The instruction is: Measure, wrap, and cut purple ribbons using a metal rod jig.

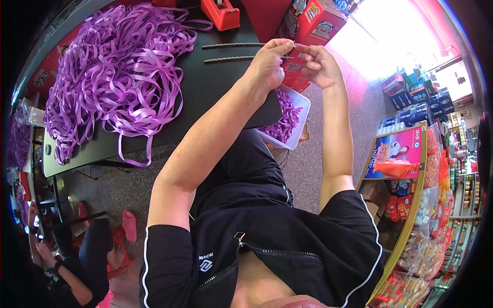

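My left hand (pixel 270 62) and my right hand (pixel 321 65) meet fingertip to fingertip past the right edge of the black table (pixel 215 97). Thumb and forefinger are pinched on each; what lies between them is too small to make out. Two thin twisted metal rods (pixel 231 46) run side by side from the tabletop toward my left hand. The nearer rod passes behind it and its tip shows beyond. A big tangled heap of purple ribbon (pixel 118 77) covers the table's left part. Below my hands, a white bin (pixel 304 115) holds short purple ribbon pieces (pixel 285 120).
A red tape dispenser (pixel 222 14) stands at the table's far edge. Red printed cartons (pixel 321 28) are beyond my hands. A goods shelf (pixel 418 174) lines the right, with stacked boxes (pixel 413 97) farther back. Another person (pixel 84 262) sits at the lower left near pink slippers (pixel 129 226).
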